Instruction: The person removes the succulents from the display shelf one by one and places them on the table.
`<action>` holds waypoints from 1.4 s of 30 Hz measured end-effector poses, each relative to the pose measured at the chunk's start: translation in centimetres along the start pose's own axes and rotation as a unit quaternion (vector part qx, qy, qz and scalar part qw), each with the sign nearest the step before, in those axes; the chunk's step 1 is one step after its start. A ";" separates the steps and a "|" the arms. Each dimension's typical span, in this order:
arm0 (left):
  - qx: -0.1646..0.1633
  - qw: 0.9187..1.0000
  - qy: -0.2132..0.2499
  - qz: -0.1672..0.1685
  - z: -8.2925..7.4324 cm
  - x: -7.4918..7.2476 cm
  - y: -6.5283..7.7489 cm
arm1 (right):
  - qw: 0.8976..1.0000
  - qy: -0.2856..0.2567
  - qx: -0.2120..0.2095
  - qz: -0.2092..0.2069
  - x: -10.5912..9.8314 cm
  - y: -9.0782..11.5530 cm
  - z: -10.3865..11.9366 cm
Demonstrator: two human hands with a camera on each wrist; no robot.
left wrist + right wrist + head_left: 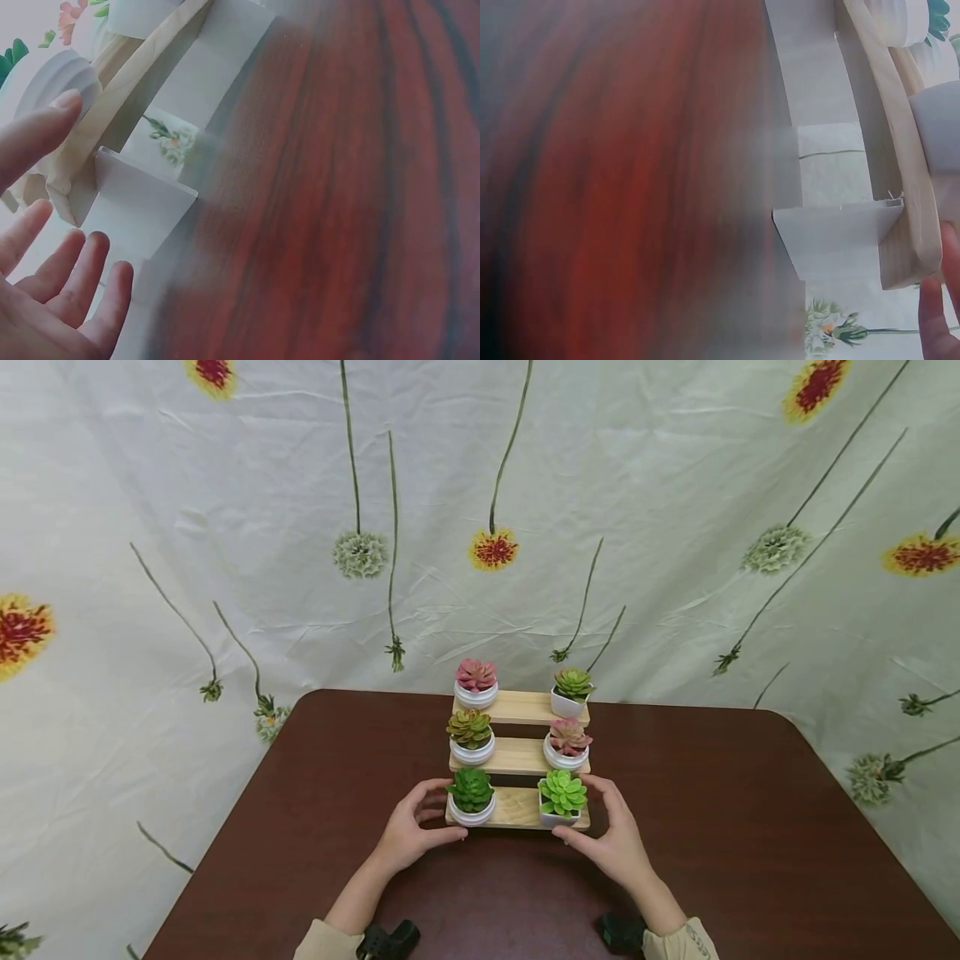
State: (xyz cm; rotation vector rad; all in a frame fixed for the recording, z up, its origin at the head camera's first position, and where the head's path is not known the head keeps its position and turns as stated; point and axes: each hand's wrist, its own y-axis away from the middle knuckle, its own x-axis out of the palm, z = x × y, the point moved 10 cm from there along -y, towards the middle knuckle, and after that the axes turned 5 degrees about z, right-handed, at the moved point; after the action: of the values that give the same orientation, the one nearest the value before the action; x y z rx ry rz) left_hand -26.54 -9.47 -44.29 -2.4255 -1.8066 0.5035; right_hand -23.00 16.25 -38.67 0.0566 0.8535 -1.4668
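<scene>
A three-tier wooden shelf (516,808) holds several small succulents in white pots. My left hand (411,827) is at the lower left, beside a dark green succulent (472,791). In the left wrist view its thumb (45,135) overlaps the ribbed white pot (46,88), while the other fingers are spread loosely below the board's end. My right hand (617,839) curves around the lower right corner, by a bright green succulent (562,792). Its fingers (934,319) show near the smooth pot (939,139) in the right wrist view; the thumb is out of that view.
Above stand a yellow-green succulent (470,729) and a pink one (567,737), then another pink one (476,675) and a green one (573,684). White supports (832,232) carry the shelf on a dark red-brown table (712,827). A flowered cloth (660,477) hangs behind.
</scene>
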 end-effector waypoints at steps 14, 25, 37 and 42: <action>0.025 0.998 0.052 0.026 3.1 0.3 -0.3 | 0.998 -0.022 0.036 0.043 0.9 0.0 -1.3; -0.003 0.997 0.080 0.018 4.0 0.3 -0.2 | 0.997 -0.032 0.040 0.053 1.0 -0.1 -1.5; -0.008 0.997 0.074 0.022 4.2 0.4 -0.1 | 0.997 -0.035 0.036 0.052 1.0 -0.1 -1.7; 0.002 0.997 0.078 0.023 4.1 0.4 -0.1 | 0.998 -0.030 0.036 0.051 0.9 -0.1 -1.7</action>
State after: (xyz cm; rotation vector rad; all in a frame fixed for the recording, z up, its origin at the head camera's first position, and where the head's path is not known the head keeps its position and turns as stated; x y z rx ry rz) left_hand -27.79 -9.60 -48.26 -2.4327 -1.6908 0.3113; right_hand -24.00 16.35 -40.31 0.1078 0.7380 -1.3970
